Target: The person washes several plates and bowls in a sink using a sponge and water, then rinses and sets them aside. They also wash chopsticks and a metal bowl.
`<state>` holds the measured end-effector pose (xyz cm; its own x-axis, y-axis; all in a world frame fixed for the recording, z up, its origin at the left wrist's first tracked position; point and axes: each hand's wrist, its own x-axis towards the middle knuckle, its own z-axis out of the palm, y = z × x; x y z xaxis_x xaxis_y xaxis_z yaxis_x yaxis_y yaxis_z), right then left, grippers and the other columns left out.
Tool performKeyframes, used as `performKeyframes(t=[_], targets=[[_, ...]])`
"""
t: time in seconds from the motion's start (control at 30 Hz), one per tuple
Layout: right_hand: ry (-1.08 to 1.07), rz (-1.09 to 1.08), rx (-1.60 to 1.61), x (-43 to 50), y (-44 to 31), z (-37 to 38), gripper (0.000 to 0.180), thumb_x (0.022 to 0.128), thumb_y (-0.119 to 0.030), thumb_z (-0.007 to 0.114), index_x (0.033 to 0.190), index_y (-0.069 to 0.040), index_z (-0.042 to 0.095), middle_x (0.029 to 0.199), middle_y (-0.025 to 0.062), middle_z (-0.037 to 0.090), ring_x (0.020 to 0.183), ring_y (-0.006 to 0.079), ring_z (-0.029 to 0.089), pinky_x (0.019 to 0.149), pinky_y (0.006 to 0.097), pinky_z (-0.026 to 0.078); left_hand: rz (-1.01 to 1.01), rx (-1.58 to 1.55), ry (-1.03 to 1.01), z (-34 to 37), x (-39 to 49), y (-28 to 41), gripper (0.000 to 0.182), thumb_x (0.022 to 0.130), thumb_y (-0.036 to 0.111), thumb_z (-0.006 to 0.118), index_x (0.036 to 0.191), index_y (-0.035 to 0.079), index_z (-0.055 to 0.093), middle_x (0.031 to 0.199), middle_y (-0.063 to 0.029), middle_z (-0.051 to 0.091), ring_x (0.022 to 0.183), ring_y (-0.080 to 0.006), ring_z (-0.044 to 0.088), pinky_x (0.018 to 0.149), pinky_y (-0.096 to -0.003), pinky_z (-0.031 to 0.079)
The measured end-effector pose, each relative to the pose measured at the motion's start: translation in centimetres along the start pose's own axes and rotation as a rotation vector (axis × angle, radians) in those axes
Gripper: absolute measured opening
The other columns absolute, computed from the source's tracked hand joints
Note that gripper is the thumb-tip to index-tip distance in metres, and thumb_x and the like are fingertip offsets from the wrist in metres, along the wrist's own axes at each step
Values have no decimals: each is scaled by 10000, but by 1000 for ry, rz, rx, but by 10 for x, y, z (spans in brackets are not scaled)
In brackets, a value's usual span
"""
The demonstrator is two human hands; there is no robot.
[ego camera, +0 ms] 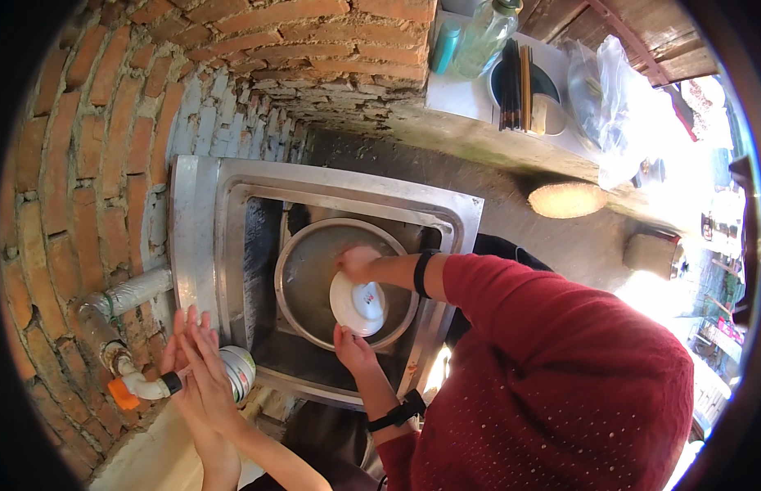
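Observation:
My left hand [186, 402] and my right hand [213, 390] are pressed palm to palm at the lower left, fingers stretched out. They hold nothing that I can see. The black-ringed spout of a white plastic tap [148, 387] with an orange handle [123, 394] points at them. Partly hidden behind my right hand, a stack of bowls [238, 373] stands by the sink corner. Inside the stainless steel sink [199, 227], a round metal basin [307, 258] holds cloudy water. A co-worker in a red top holds a white plate [356, 304] over it with both hands.
The co-worker's red-clad body [558, 368] fills the right foreground, with arms across the sink. A brick wall [80, 202] and a pipe [138, 291] border the left. On a ledge behind stand a glass jar [486, 43], a bowl with chopsticks [514, 86] and plastic bags [614, 104].

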<state>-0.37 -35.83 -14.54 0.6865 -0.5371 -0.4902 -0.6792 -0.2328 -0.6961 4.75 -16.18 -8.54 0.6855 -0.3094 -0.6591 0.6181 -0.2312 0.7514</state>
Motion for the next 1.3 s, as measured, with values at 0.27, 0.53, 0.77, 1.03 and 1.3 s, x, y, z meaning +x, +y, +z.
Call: performKeyframes(t=[0.27,0.53,0.77,1.03,1.3], targets=[[-260,-96,-332,-18,-8,27,264,637,-116,642,891,-64,696,988,163,653,853,322,649,753,404,533,10,27,-27,-2,8,1,277,906,14,455,1171,-41,511,1096,-145,580,1003,-223,563,889,-327,446],[294,-705,-81,-75,-77,12,287,692,-196,592,961,-102,623,939,34,567,940,223,511,752,356,464,38,33,-183,15,18,27,228,865,-16,482,1083,-47,544,1085,-143,587,1002,-232,573,871,-326,458],[175,-280,-80,-43,-62,-33,271,688,-191,599,947,-137,656,969,14,582,937,222,517,788,335,457,81,32,-66,14,12,35,229,859,-22,494,1078,-52,553,1057,-136,599,968,-220,587,846,-314,467],[274,-899,-133,-65,-54,-9,194,661,-222,605,820,-169,703,964,8,593,946,236,526,817,348,460,102,94,-64,31,-6,43,244,874,-5,498,1102,-66,559,1028,-128,608,958,-204,583,852,-314,465],[-210,130,623,-6,8,-31,212,700,-198,544,849,-137,681,749,76,642,633,201,626,619,322,525,164,-4,-35,21,-15,52,258,895,21,534,1133,-77,538,1056,-124,603,940,-167,578,867,-284,457]])
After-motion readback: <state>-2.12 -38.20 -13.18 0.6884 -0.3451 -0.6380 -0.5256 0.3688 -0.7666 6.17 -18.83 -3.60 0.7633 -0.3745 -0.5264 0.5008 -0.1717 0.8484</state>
